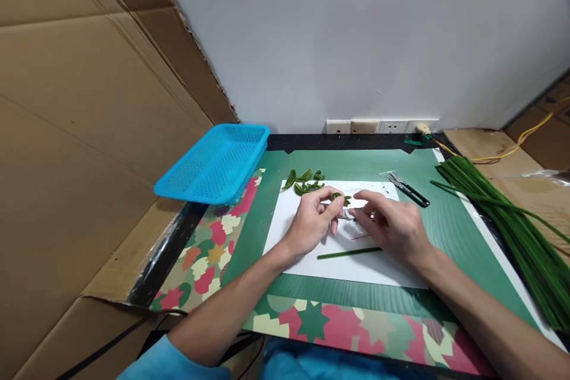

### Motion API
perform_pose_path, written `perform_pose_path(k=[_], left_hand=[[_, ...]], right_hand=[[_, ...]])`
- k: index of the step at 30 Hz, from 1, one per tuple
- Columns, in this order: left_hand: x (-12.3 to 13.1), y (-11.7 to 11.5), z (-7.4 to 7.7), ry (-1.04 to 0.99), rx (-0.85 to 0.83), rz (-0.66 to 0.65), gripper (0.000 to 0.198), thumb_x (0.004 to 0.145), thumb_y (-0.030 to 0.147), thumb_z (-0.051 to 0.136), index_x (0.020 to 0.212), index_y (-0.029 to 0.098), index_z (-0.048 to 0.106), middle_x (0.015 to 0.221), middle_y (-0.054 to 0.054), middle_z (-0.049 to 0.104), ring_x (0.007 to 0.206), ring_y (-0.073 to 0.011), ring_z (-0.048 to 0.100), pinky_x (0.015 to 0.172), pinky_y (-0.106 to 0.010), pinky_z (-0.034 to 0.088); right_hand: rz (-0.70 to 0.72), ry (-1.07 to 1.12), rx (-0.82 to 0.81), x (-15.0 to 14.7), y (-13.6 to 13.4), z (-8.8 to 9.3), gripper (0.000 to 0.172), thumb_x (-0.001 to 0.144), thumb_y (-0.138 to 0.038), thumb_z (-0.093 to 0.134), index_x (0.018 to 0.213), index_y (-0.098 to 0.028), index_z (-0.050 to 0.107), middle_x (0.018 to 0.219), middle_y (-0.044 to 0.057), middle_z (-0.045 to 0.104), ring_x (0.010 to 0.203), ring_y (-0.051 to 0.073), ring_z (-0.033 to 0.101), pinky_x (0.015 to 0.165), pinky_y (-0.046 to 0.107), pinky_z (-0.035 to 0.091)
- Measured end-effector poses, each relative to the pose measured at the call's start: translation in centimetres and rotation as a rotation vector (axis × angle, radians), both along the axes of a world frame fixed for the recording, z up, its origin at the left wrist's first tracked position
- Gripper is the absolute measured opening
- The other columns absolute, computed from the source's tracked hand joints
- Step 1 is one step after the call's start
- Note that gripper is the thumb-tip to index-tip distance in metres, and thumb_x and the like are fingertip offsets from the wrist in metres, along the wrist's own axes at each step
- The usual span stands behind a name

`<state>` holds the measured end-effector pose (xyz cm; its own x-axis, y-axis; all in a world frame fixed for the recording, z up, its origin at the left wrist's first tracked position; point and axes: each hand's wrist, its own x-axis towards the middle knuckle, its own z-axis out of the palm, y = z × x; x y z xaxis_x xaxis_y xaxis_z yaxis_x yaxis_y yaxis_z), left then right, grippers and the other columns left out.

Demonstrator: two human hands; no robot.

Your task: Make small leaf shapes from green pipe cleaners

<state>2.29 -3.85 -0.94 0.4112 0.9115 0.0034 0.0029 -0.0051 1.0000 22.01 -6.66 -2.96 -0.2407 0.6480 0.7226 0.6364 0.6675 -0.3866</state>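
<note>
My left hand (315, 214) is closed, its thumb and forefinger pinching a small bent piece of green pipe cleaner (341, 196). Just to the right, my right hand (392, 222) has its thumb and forefinger apart, with nothing visible between them. Its other fingers curl in and are partly hidden. Between the hands, low over the white paper (291, 261), a white object (345, 214) shows only in part; its kind is unclear. A straight green pipe cleaner (347, 253) lies on the paper below. Several leaf-shaped pipe cleaner loops (304, 176) rest past my left hand.
A blue perforated basket (214, 160) stands at the back left. Black thread snips (412, 191) lie on the green mat (445, 237). A thick bundle of green pipe cleaners (503, 237) covers the right edge. Behind are wall sockets (392, 126); cardboard (89, 130) rises at left.
</note>
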Motion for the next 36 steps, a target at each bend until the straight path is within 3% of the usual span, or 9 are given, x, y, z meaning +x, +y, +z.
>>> perform_pose_path(k=[3, 7, 12, 22, 28, 36], left_hand=[[-0.1, -0.1, -0.1, 0.004, -0.006, -0.012, 0.035, 0.098, 0.051, 0.065, 0.091, 0.017, 0.062, 0.060, 0.006, 0.056, 0.039, -0.0059, 0.048, 0.035, -0.016, 0.033], [-0.1, -0.3, 0.1, 0.044, -0.016, -0.038, 0.036, 0.100, 0.053, 0.061, 0.095, 0.018, 0.061, 0.052, 0.007, 0.054, 0.035, -0.0058, 0.040, 0.035, -0.016, 0.030], [0.0, -0.4, 0.4, 0.066, -0.025, -0.038, 0.037, 0.100, 0.054, 0.061, 0.094, 0.017, 0.061, 0.052, 0.007, 0.053, 0.036, -0.0055, 0.041, 0.036, -0.016, 0.030], [0.0, 0.0, 0.3, 0.069, -0.069, -0.051, 0.037, 0.099, 0.053, 0.062, 0.095, 0.016, 0.065, 0.046, 0.006, 0.054, 0.032, -0.0066, 0.039, 0.036, -0.017, 0.027], [-0.3, 0.0, 0.5, 0.039, -0.117, -0.090, 0.035, 0.098, 0.048, 0.064, 0.091, 0.015, 0.067, 0.046, 0.004, 0.054, 0.034, -0.0067, 0.039, 0.037, -0.019, 0.026], [-0.3, 0.1, 0.5, -0.096, -0.346, -0.110, 0.030, 0.090, 0.041, 0.068, 0.076, 0.015, 0.062, 0.058, 0.007, 0.044, 0.040, -0.0065, 0.050, 0.037, -0.018, 0.026]], right_hand=[[-0.043, -0.074, 0.140, 0.0, 0.1, -0.1, 0.012, 0.101, -0.019, 0.068, 0.112, -0.017, 0.068, 0.065, -0.004, 0.071, 0.044, 0.007, 0.054, 0.051, 0.023, 0.039], [-0.062, -0.090, 0.169, 0.2, 0.1, 0.0, 0.009, 0.100, -0.018, 0.070, 0.109, -0.015, 0.071, 0.065, -0.003, 0.073, 0.045, 0.008, 0.058, 0.051, 0.025, 0.040], [-0.047, -0.155, 0.224, 0.4, 0.0, 0.1, 0.012, 0.103, -0.016, 0.064, 0.109, -0.017, 0.074, 0.069, 0.000, 0.078, 0.051, 0.011, 0.066, 0.053, 0.026, 0.044], [-0.098, -0.307, 0.320, 0.4, 0.2, 0.3, 0.014, 0.100, -0.013, 0.066, 0.111, -0.011, 0.074, 0.056, -0.004, 0.068, 0.045, 0.009, 0.057, 0.053, 0.029, 0.038], [-0.101, -0.333, 0.315, 0.8, 0.3, 0.2, 0.015, 0.102, -0.012, 0.062, 0.106, -0.016, 0.076, 0.056, -0.004, 0.067, 0.045, 0.009, 0.052, 0.052, 0.028, 0.036], [0.010, -0.358, 0.310, 1.3, 0.5, 0.2, 0.019, 0.105, -0.015, 0.057, 0.112, -0.017, 0.075, 0.061, -0.002, 0.068, 0.050, 0.010, 0.057, 0.055, 0.028, 0.040]])
